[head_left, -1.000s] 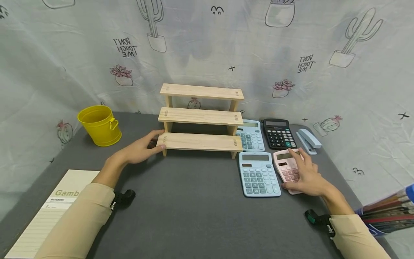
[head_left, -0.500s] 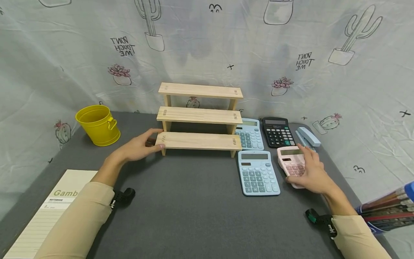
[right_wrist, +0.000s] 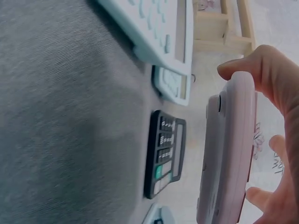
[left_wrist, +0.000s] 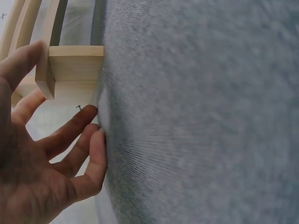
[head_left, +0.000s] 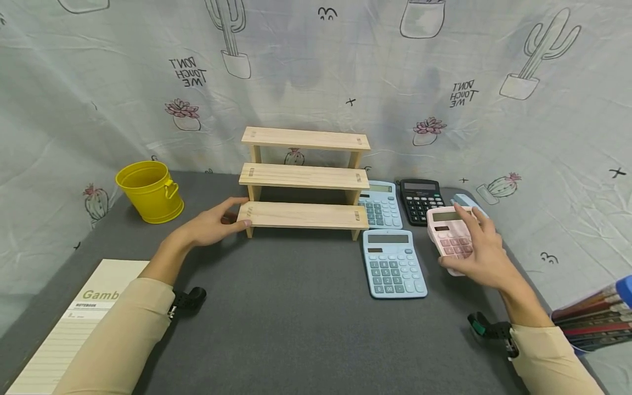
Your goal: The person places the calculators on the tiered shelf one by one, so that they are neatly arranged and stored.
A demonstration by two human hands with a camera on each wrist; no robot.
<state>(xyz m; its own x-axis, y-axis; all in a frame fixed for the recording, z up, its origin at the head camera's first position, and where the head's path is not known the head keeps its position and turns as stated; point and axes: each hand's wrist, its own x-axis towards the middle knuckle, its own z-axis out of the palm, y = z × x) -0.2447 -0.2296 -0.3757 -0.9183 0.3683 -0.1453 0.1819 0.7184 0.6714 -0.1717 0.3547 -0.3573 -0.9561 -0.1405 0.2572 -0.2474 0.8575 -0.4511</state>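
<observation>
My right hand (head_left: 486, 258) grips a pink calculator (head_left: 448, 231) by its two sides, thumb at the lower left and fingers at the upper right. In the right wrist view the calculator (right_wrist: 229, 149) is raised off the grey table, its side edge toward the camera. At the left end of a three-tier wooden shelf (head_left: 303, 215), my left hand (head_left: 214, 225) pinches the lowest board with thumb and index finger. The left wrist view shows that board's end (left_wrist: 45, 77) between them, the other fingers bent beside the tabletop.
Two light blue calculators (head_left: 395, 266) lie right of the shelf, the rear one partly behind it. A black calculator (head_left: 419, 200) and a blue stapler (head_left: 461, 200) sit at the back right. A yellow bucket (head_left: 150, 192), notebook (head_left: 84, 323) and pencil holder (head_left: 597, 323) flank the arms.
The right hand has lifted the pink calculator from beside the front blue calculator and carried it right and back, where it now overlaps the stapler. The left hand stays at the shelf.
</observation>
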